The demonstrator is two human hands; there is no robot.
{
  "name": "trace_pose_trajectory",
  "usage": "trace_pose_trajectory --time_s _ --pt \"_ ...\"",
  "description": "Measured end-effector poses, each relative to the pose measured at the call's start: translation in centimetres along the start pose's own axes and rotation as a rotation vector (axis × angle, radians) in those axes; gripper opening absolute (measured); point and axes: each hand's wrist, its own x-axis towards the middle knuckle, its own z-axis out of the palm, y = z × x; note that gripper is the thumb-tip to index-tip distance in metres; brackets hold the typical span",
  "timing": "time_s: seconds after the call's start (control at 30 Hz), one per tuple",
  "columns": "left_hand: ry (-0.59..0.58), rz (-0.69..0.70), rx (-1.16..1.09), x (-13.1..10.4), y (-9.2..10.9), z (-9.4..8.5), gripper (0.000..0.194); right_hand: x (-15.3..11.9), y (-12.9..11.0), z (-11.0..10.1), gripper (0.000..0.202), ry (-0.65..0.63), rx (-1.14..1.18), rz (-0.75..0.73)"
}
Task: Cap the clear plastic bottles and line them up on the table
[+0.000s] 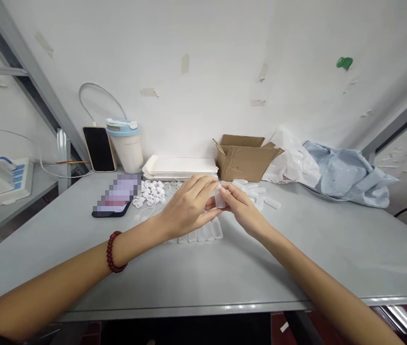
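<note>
Over the middle of the table, my right hand (242,206) pinches a small translucent white plastic case (220,199) between thumb and fingers. My left hand (191,203) closes in from the other side, its fingertips at the case's upper end and its thumb by the lower end. Whatever small part its fingertips may cover is hidden. Below my hands lies a row of similar translucent cases (201,233), side by side. More loose translucent pieces (270,203) are scattered behind my right hand. A pile of small white plastic caps (152,192) lies left of my left hand.
A phone (117,195) lies at left; another phone (99,149) leans beside a cup (128,148). Along the wall stand a white tray-like stack (181,166), an open cardboard box (248,163), a plastic bag (293,160) and blue cloth (350,175). A power strip (9,179) sits far left.
</note>
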Motion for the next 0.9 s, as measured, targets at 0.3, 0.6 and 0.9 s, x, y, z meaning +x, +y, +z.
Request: trace_pose_trajectory --time_s 0.3,0.6,0.9 --pt "-0.038 -0.079 -0.052 0.8 0.8 2.0 0.034 0.1 -1.9 -3.3 0.026 -0.151 -0.135 0.251" --pt "-0.357 -0.260 -0.062 0.2 2.8 3.3 0.025 0.0 -2.0 -4.8 0.030 -0.360 -0.570 0.397" --pt "-0.508 -0.210 -0.057 -0.6 3.0 3.6 0.027 -0.3 -1.9 -3.7 0.019 -0.400 -0.786 0.423"
